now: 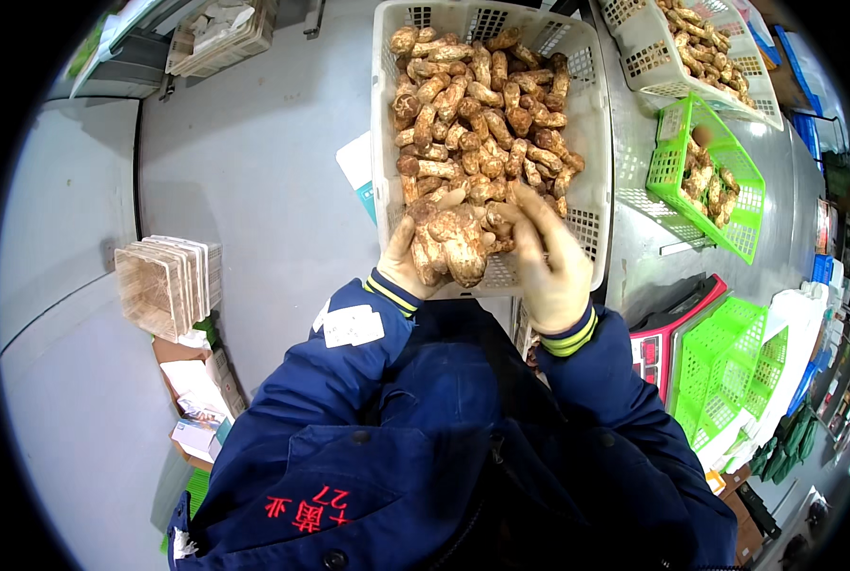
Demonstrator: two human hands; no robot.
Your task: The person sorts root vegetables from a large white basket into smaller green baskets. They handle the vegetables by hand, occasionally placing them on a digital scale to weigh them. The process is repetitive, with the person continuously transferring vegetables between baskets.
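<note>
A white perforated plastic crate (590,153) lies before me, holding a heap of brown-and-cream mushrooms (467,107) with thick stems. At its near end my left hand (405,265) holds a clump of large mushrooms (450,246), thumb on the side and a finger over the top. My right hand (549,268) is just right of the clump, its fingers reaching down among the mushrooms; its fingertips are partly hidden, so whether it grips one cannot be told. Both hands seem to wear thin pale gloves.
Right of the crate, a metal table (628,264) bears a green basket (746,171) with some mushrooms, another full white crate (646,61), a red-framed scale (653,350) and stacked green baskets (717,350). Stacked crates (161,285) and a cardboard box (171,353) stand on the floor at left.
</note>
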